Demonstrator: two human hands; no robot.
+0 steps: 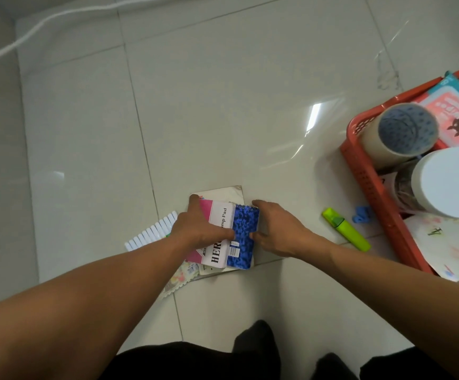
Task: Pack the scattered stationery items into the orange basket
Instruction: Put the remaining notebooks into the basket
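On the floor tiles lies a small pile: a blue spiral notebook (243,237) beside a pink-and-white stamp pad box (217,229), both on a silvery sheet (222,193). My left hand (199,226) presses on the stamp pad box, thumb at the notebook's left edge. My right hand (277,229) grips the notebook's right edge. The orange basket (365,176) stands at the right, holding a tape roll (398,133), a white-lidded jar (450,182), a pink card (458,116) and a paper pad (447,242).
A green highlighter (346,229) and a small blue clip (362,215) lie on the floor left of the basket. A row of white marker caps (151,231) sticks out under my left wrist. A patterned packet (179,281) pokes from beneath the pile. A white cable (44,21) runs along the far floor.
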